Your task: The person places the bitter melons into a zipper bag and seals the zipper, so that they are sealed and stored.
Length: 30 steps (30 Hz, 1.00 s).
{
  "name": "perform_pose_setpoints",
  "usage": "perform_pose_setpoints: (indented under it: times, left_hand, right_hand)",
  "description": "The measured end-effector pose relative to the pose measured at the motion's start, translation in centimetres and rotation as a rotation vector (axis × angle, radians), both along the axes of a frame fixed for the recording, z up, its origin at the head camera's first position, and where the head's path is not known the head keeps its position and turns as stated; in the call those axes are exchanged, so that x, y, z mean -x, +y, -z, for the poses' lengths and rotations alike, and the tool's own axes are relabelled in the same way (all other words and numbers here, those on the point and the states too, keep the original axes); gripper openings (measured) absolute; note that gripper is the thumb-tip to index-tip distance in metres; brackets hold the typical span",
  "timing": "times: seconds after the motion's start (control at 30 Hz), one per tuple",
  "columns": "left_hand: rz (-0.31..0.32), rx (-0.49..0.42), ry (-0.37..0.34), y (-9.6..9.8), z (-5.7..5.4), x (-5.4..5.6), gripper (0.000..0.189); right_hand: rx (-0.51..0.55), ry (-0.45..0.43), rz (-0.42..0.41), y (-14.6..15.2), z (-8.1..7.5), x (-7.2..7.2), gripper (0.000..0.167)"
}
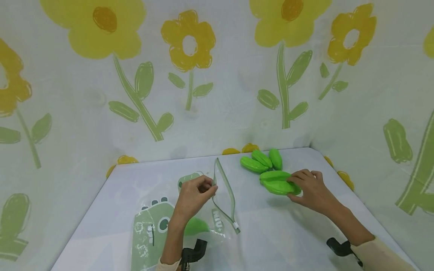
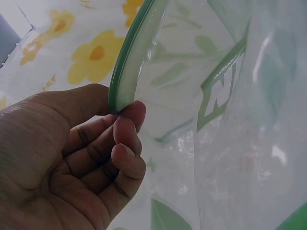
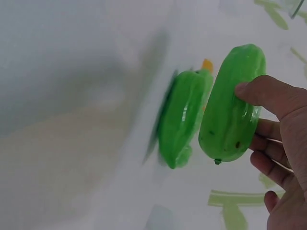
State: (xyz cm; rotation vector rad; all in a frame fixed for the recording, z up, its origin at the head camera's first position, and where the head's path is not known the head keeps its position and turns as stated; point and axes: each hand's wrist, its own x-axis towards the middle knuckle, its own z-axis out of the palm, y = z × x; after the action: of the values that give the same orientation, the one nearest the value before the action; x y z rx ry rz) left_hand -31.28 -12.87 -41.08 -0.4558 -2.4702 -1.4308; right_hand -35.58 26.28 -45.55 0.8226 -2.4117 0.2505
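My left hand (image 1: 193,197) pinches the green zip edge of a clear plastic zip bag (image 1: 154,235) between thumb and forefinger. The bag's mouth gapes in a loop, with a white slider (image 1: 235,226) at its near end. A green cartoon animal is printed on the bag, and a green fruit (image 1: 196,226) shows through the plastic. On the right, my right hand (image 1: 310,190) grips one end of a bright green, lobed fruit (image 3: 232,105), like a star fruit. Its thumb lies along the side facing the right wrist camera.
Several more green fruits (image 1: 261,162) lie close together at the table's back edge, just beyond the held one. The white table (image 1: 271,241) meets a fabric backdrop (image 1: 217,124) printed with yellow flowers, which also rises on both sides.
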Motion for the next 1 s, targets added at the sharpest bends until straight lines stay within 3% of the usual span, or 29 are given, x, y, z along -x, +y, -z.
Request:
perform_pose_setpoints:
  times: [0.37,0.77,1.0]
  left_hand:
    - [-0.006,0.004,0.003,0.1,0.1,0.0,0.006]
    - [0.003,-0.002,0.01,0.1,0.2,0.0,0.006]
    - [0.009,-0.005,0.018,0.1,0.1,0.0,0.005]
  right_hand:
    - [0.004,0.039,-0.029,-1.5,-2.8,-0.7,0.049]
    - [0.02,0.118,-0.131,-3.8,-4.5,-0.8,0.046]
    - [0.016,0.1,-0.143,-5.1,-5.4,-1.3,0.045]
